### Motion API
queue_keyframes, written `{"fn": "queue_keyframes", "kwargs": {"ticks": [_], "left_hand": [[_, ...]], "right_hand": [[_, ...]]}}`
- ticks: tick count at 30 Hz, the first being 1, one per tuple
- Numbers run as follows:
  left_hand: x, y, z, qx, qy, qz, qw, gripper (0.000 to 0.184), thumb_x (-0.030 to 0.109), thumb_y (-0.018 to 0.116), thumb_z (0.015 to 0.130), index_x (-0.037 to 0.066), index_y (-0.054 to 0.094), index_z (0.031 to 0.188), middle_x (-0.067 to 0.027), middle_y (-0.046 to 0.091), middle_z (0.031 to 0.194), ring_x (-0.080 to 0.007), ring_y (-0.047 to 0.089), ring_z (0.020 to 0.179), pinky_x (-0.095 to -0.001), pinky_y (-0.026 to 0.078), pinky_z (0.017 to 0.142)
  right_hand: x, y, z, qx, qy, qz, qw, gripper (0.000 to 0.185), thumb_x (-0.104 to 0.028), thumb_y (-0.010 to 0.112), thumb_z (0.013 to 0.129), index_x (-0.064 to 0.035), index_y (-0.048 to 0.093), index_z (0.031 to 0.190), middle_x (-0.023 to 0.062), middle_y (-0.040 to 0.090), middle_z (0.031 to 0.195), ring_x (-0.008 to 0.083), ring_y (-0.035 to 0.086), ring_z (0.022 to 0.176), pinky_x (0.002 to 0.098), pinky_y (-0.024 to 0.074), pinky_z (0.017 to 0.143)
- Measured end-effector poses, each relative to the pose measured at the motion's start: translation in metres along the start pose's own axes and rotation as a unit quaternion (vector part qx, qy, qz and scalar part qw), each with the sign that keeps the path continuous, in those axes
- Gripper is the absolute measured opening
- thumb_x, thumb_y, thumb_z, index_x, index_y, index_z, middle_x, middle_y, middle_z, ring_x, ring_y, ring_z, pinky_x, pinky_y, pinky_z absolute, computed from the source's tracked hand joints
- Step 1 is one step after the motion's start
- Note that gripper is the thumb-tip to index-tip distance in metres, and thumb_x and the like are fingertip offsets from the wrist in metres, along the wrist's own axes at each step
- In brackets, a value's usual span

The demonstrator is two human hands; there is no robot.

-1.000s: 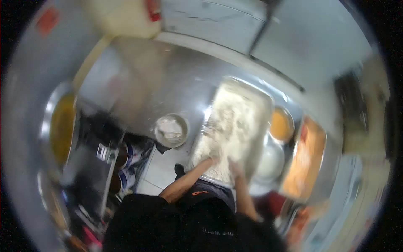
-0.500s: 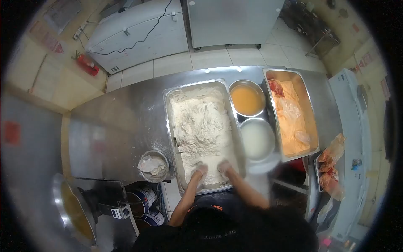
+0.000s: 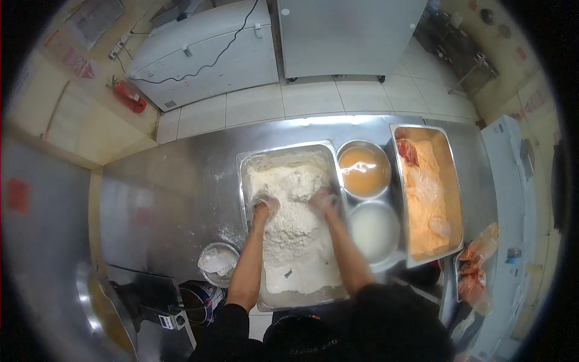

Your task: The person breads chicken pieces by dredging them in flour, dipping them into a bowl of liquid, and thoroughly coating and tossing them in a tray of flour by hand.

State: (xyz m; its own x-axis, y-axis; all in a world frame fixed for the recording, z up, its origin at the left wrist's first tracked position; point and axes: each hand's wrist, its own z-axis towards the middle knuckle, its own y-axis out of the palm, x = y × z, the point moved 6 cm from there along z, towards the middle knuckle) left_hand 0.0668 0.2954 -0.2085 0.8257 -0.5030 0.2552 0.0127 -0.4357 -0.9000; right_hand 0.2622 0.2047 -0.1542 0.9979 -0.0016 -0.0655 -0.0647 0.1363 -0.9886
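Observation:
A deep steel pan (image 3: 243, 181) full of white flour (image 3: 295, 235) stands on the worktable. Both my hands wear clear plastic gloves and are in the flour toward the pan's far half. At the left side of the heap is my left hand (image 3: 266, 204), its fingers partly sunk in the flour. My right hand (image 3: 324, 201) touches the flour near the right wall; it is blurred and its fingers are hidden. A small dark bit (image 3: 287, 273) lies on the flour nearer me.
Right of the pan are a bowl of orange liquid (image 3: 363, 171), a bowl of whitish liquid (image 3: 374, 233) and a long pan (image 3: 456, 199) with orange-coated contents. A flour-dusted bowl (image 3: 218, 263) stands at left. Bagged reddish food (image 3: 473, 283) lies far right.
Both hands have moved away from me, from the near end of the pan to its far half. Flour now lies more spread at the near end, and the dark bit shows there.

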Motion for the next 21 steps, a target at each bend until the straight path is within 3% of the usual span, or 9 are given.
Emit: {"fn": "queue_keyframes", "kwargs": {"ticks": [3, 6, 8, 12, 14, 15, 18, 19, 21], "left_hand": [[-0.004, 0.026, 0.021, -0.071, 0.068, -0.157, 0.983, 0.032, 0.025, 0.039, 0.076, -0.003, 0.055, 0.073, -0.0139, 0.055, 0.072, -0.025, 0.054, 0.073, -0.0358, 0.041, 0.064], [0.009, 0.038, 0.001, -0.159, 0.186, -0.046, 0.968, 0.031, 0.025, 0.037, 0.077, -0.001, 0.055, 0.076, -0.0165, 0.056, 0.078, -0.0272, 0.054, 0.076, -0.0381, 0.041, 0.066], [0.025, 0.047, -0.013, -0.219, 0.266, 0.022, 0.938, 0.031, 0.025, 0.036, 0.078, 0.0, 0.056, 0.078, -0.0183, 0.057, 0.083, -0.0286, 0.054, 0.078, -0.0396, 0.04, 0.067], [0.042, -0.041, -0.024, -0.094, 0.14, -0.105, 0.98, 0.033, 0.026, 0.035, 0.079, 0.0, 0.056, 0.08, -0.0183, 0.057, 0.087, -0.0301, 0.054, 0.077, -0.0408, 0.04, 0.068], [0.063, -0.091, 0.0, -0.276, 0.165, 0.155, 0.934, 0.037, 0.025, 0.039, 0.072, -0.001, 0.059, 0.086, -0.0209, 0.056, 0.095, -0.0296, 0.056, 0.076, -0.0386, 0.044, 0.068], [0.055, -0.157, -0.02, -0.143, -0.057, -0.149, 0.977, 0.037, 0.026, 0.041, 0.07, -0.001, 0.059, 0.089, -0.0218, 0.056, 0.096, -0.0324, 0.057, 0.079, -0.0394, 0.044, 0.07], [0.029, -0.1, 0.019, -0.095, -0.074, -0.085, 0.989, 0.036, 0.024, 0.043, 0.07, -0.001, 0.058, 0.09, -0.0224, 0.056, 0.096, -0.0343, 0.056, 0.085, -0.0397, 0.043, 0.074], [0.032, -0.088, 0.01, -0.067, -0.042, -0.061, 0.995, 0.036, 0.024, 0.041, 0.073, -0.001, 0.057, 0.093, -0.022, 0.055, 0.098, -0.0355, 0.053, 0.091, -0.0403, 0.041, 0.078], [-0.026, 0.071, 0.026, 0.071, 0.094, -0.08, 0.99, 0.037, 0.026, 0.037, 0.077, -0.001, 0.057, 0.091, -0.022, 0.054, 0.099, -0.034, 0.052, 0.093, -0.0408, 0.04, 0.08]], "right_hand": [[0.016, 0.018, 0.027, -0.117, 0.021, 0.091, 0.989, 0.018, -0.022, 0.049, 0.07, -0.0077, 0.058, 0.062, 0.0078, 0.055, 0.06, 0.0228, 0.052, 0.057, 0.0347, 0.0424, 0.053], [0.025, -0.007, 0.008, -0.149, 0.119, 0.324, 0.927, 0.021, -0.022, 0.045, 0.074, -0.0063, 0.058, 0.067, 0.0077, 0.054, 0.061, 0.0211, 0.052, 0.057, 0.0327, 0.0438, 0.053], [0.034, -0.032, -0.007, -0.117, 0.183, 0.505, 0.835, 0.023, -0.021, 0.043, 0.077, -0.0054, 0.058, 0.07, 0.0076, 0.054, 0.062, 0.0199, 0.052, 0.057, 0.0313, 0.0448, 0.052], [0.038, -0.077, 0.02, -0.032, 0.227, 0.694, 0.682, 0.027, -0.021, 0.038, 0.082, -0.0035, 0.058, 0.076, 0.0075, 0.054, 0.063, 0.0175, 0.053, 0.058, 0.0286, 0.0467, 0.052], [0.022, -0.046, 0.027, -0.056, 0.222, 0.719, 0.656, 0.025, -0.02, 0.039, 0.082, -0.003, 0.057, 0.08, 0.0076, 0.055, 0.068, 0.0174, 0.053, 0.061, 0.0291, 0.0471, 0.053], [0.006, -0.025, 0.032, -0.074, 0.219, 0.743, 0.628, 0.023, -0.019, 0.04, 0.082, -0.0024, 0.056, 0.084, 0.0077, 0.056, 0.072, 0.0174, 0.054, 0.064, 0.0295, 0.0475, 0.054], [-0.013, 0.028, 0.057, -0.114, 0.202, 0.801, 0.551, 0.022, -0.015, 0.043, 0.083, -0.0007, 0.053, 0.096, 0.008, 0.058, 0.084, 0.0171, 0.057, 0.073, 0.0309, 0.0487, 0.058], [0.0, 0.041, 0.055, -0.114, 0.204, 0.799, 0.554, 0.022, -0.015, 0.043, 0.083, -0.0007, 0.053, 0.096, 0.008, 0.058, 0.084, 0.0171, 0.057, 0.073, 0.0309, 0.0487, 0.058], [0.006, 0.05, 0.042, -0.216, 0.126, 0.832, 0.495, 0.024, -0.02, 0.043, 0.084, -0.0015, 0.054, 0.096, 0.0074, 0.058, 0.082, 0.0154, 0.056, 0.072, 0.0324, 0.0488, 0.061]]}}
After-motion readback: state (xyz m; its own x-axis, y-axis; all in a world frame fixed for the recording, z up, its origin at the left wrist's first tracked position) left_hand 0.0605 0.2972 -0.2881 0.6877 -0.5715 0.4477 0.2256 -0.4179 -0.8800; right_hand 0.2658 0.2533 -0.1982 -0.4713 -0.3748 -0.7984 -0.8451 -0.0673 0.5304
